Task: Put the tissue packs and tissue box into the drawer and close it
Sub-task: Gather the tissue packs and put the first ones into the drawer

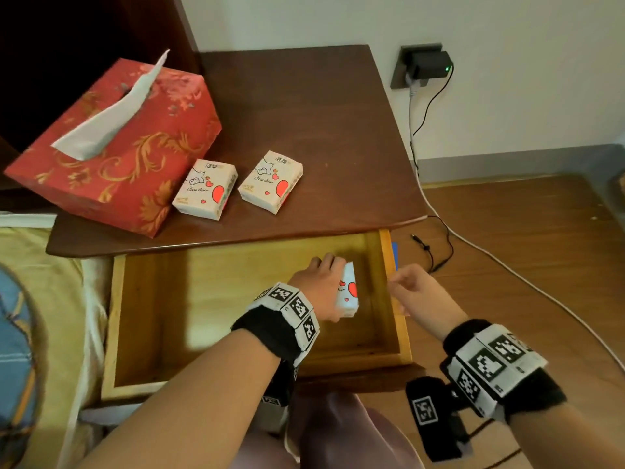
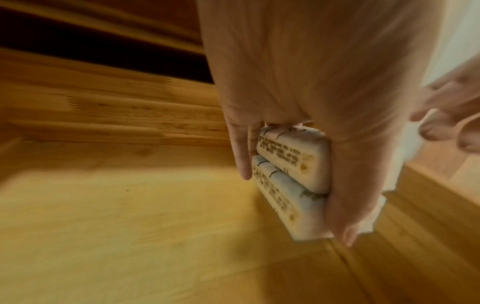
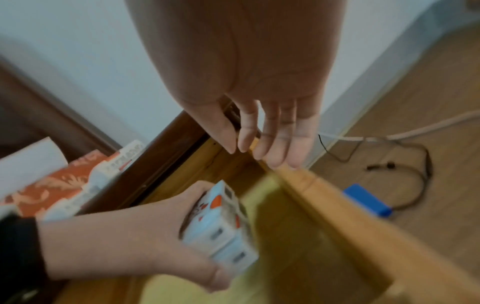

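Left hand (image 1: 318,286): gripping two tissue packs stacked together (image 2: 291,181), thumb on one side and fingers curled round the other, holding them down inside the drawer near its right wall; whether the stack is touching the drawer floor is unclear.
Right hand (image 1: 417,289): hovering over the right wall of the drawer, fingers (image 3: 272,139) relaxed and nearly straight, holding nothing; fingertips are sitting close to the wall's top edge, contact not discernible.
Held tissue packs: showing white wrappers with red hearts in the head view, printed ends facing the left wrist camera.
Drawer (image 1: 216,333): standing pulled out below the surface, pale wood inside, its floor lying bare to the left of the held packs.
Surface (image 1: 304,113): dark brown wood, carrying the remaining items.
Other two tissue packs (image 1: 205,189) (image 1: 270,181): lying side by side near the front edge of the surface, slightly apart.
Tissue box (image 1: 115,150): sitting at the left of the surface, red with gold pattern, a white tissue sticking out of its top; the nearer pack is lying just beside it.
Floor: cables (image 1: 436,245) are trailing from a wall plug (image 1: 426,66); a blue object (image 3: 367,202) is lying beside the drawer.
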Demonstrator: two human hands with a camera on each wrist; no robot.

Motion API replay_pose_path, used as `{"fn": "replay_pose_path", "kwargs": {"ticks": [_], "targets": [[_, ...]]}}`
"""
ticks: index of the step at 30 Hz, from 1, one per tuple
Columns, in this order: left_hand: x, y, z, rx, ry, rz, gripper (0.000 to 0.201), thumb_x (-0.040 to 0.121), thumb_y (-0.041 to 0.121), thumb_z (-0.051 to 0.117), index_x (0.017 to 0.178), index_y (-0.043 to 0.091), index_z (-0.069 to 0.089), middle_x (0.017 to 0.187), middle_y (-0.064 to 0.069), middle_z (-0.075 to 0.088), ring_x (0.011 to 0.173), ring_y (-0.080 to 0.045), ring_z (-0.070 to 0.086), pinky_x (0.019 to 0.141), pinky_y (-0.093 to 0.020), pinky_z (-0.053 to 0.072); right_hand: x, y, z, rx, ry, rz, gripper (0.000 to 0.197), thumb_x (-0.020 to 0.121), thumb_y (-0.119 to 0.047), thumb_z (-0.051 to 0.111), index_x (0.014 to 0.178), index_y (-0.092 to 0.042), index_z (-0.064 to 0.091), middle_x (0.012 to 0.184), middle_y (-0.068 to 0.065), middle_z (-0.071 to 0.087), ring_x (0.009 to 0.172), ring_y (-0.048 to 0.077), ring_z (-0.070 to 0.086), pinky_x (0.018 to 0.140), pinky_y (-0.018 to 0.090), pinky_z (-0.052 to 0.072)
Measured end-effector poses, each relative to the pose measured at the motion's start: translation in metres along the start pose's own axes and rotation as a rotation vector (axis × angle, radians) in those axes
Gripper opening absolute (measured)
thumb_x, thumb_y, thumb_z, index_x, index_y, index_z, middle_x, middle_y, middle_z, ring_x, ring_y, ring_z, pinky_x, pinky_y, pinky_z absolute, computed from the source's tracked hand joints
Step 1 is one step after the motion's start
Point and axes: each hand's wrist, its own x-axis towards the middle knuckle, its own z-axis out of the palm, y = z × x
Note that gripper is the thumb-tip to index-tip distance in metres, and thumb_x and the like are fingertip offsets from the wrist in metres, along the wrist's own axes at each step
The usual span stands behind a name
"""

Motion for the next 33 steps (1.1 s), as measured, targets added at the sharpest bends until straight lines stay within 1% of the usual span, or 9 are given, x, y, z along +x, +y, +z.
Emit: {"fn": "replay_pose_path", "kwargs": {"ticks": [2,7,11,17,22,24,29,31,33], "targets": [[0.01,-0.002,0.005,0.032,-0.017,0.006,0.084,0.073,0.032,0.074,0.137,0.012,0.025,0.137,-0.007,0.034,0.124,-0.026,0.038,0.075,-0.034,0.041,0.006,0.005,-0.005,-0.14,0.019,0.009,0.015,0.092,-0.018,0.047,0.106,-0.012,0.047,0.107,0.008,0.053,0.075,0.01,0.049,0.064,0.019,0.037],[0.032,-0.003,0.021,0.05,-0.04,0.017,0.081,0.076,0.037,0.071,0.137,0.012,0.025,0.14,-0.007,0.033,0.122,-0.029,0.04,0.074,-0.034,0.037,0.016,0.01,0.0,-0.284,-0.112,0.11,0.046,0.094,-0.027,0.046,0.136,-0.012,0.039,0.13,0.015,0.056,0.117,0.029,0.054,0.097,0.036,0.044],[0.048,-0.006,0.032,0.147,-0.067,-0.009,0.08,0.078,0.04,0.071,0.137,0.012,0.025,0.14,-0.008,0.033,0.122,-0.031,0.041,0.085,-0.037,0.043,0.022,0.013,0.001,-0.271,-0.127,0.118,0.043,0.092,-0.031,0.049,0.13,-0.011,0.047,0.121,0.015,0.06,0.106,0.031,0.06,0.093,0.045,0.051],[0.059,-0.01,0.031,0.199,-0.118,-0.044,0.092,0.075,0.036,0.074,0.143,0.013,0.017,0.145,-0.01,0.028,0.125,-0.033,0.042,0.096,-0.042,0.045,0.025,0.016,-0.001,-0.225,-0.147,0.101,0.039,0.092,-0.03,0.049,0.13,-0.021,0.048,0.119,0.01,0.062,0.109,0.028,0.059,0.095,0.045,0.05],[0.054,-0.011,0.014,-0.019,-0.325,-0.12,0.115,0.069,0.061,0.069,0.151,0.02,-0.001,0.161,-0.008,-0.001,0.143,-0.032,0.025,0.111,-0.045,0.035,0.027,0.017,0.0,-0.217,-0.151,0.096,0.037,0.092,-0.03,0.049,0.127,-0.018,0.05,0.107,0.006,0.06,0.109,0.028,0.059,0.095,0.045,0.051],[0.058,-0.012,0.007,-0.139,-0.373,-0.166,0.1,0.077,0.055,0.065,0.15,0.017,0.008,0.159,-0.011,0.009,0.14,-0.031,0.032,0.107,-0.041,0.039,0.028,0.019,0.001,-0.212,-0.146,0.093,0.038,0.091,-0.031,0.049,0.128,-0.018,0.05,0.107,0.006,0.061,0.108,0.028,0.06,0.094,0.045,0.051],[0.066,-0.014,0.015,-0.396,-0.421,-0.236,0.058,0.09,0.015,0.059,0.14,0.001,0.034,0.132,-0.02,0.056,0.108,-0.03,0.063,0.091,-0.036,0.052,0.029,0.021,0.001,-0.181,-0.144,0.094,0.042,0.09,-0.032,0.05,0.13,-0.021,0.049,0.118,0.011,0.064,0.107,0.028,0.06,0.094,0.046,0.051],[0.069,-0.013,0.021,-0.471,-0.459,-0.25,0.049,0.089,0.013,0.06,0.132,-0.003,0.044,0.122,-0.02,0.064,0.096,-0.026,0.065,0.096,-0.038,0.052,0.031,0.023,0.001,-0.174,-0.15,0.096,0.043,0.09,-0.032,0.051,0.131,-0.021,0.049,0.119,0.012,0.064,0.108,0.029,0.06,0.095,0.046,0.05],[0.071,-0.009,0.025,-0.535,-0.5,-0.248,0.036,0.087,0.013,0.062,0.116,-0.007,0.056,0.096,-0.016,0.07,0.093,-0.026,0.067,0.098,-0.041,0.052,0.032,0.023,0.0,-0.172,-0.152,0.092,0.041,0.09,-0.032,0.051,0.129,-0.021,0.051,0.12,0.012,0.063,0.109,0.029,0.06,0.096,0.047,0.049]]}}
